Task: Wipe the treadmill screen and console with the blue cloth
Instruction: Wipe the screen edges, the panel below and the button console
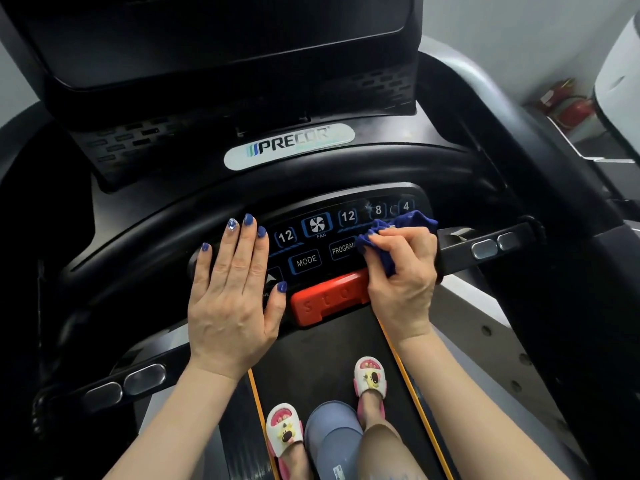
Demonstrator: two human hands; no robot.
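Observation:
The treadmill's dark screen (214, 32) fills the top of the view. Below it lies the black console button panel (308, 247) with MODE, FAN and number keys. My right hand (403, 275) grips the bunched blue cloth (398, 230) and presses it on the panel's right side, over part of the PROGRAM key. My left hand (232, 292) lies flat with straight fingers on the panel's left end, covering some keys. A red STOP bar (325, 299) sits under the panel between my hands.
A curved black handlebar (242, 206) arcs above the panel. Side grips with metal sensors stick out at the left (138, 379) and right (491, 244). My feet in slippers (369, 375) stand on the belt. A red object (571, 109) sits on the floor at the far right.

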